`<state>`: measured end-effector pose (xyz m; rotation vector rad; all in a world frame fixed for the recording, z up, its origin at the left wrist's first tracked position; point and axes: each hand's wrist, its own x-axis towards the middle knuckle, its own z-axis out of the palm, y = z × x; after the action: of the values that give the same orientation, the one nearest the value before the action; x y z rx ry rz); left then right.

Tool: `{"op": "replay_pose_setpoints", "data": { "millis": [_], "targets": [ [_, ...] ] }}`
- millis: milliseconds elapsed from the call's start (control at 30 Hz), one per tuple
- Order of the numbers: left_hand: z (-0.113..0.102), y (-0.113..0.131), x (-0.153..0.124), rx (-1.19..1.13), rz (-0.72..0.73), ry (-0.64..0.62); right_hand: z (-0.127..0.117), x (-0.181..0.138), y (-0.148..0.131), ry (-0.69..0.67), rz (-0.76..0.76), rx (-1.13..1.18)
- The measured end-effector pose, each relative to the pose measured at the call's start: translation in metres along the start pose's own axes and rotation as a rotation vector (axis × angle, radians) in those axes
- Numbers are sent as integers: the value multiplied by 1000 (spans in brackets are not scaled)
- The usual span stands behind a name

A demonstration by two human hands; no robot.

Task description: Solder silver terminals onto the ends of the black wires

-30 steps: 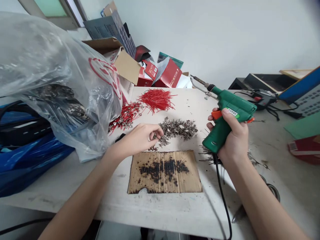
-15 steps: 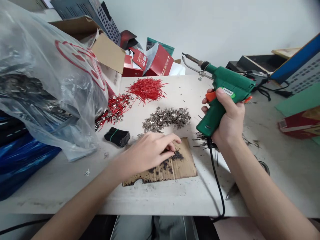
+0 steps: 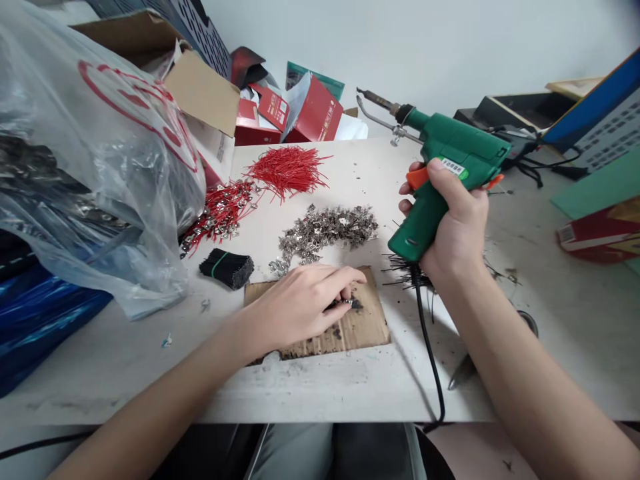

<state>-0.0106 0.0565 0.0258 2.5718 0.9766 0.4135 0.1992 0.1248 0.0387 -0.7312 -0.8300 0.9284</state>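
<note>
Right of centre in the frame, the right hand wraps around the grip of a soldering gun: dark green casing, orange trigger, pale label, slim dark tip aimed to the upper left, with a bent silvery tube beneath. At the centre, the left hand pinches a small, shiny metal piece over brown cardboard blotched black, its edge partly charred, on the worktop.

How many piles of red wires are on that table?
2. One pile of red wires lies toward the back of the table; the other, mixed with metal pieces, lies beside the clear plastic bag, which may hide more.
</note>
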Motion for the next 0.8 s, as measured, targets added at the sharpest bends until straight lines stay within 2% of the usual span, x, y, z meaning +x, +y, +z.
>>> {"op": "replay_pose_setpoints", "data": {
  "millis": [800],
  "targets": [
    [3, 3, 4, -25, 34, 2, 2, -2, -8, -2, 27, 25]
  ]
}}
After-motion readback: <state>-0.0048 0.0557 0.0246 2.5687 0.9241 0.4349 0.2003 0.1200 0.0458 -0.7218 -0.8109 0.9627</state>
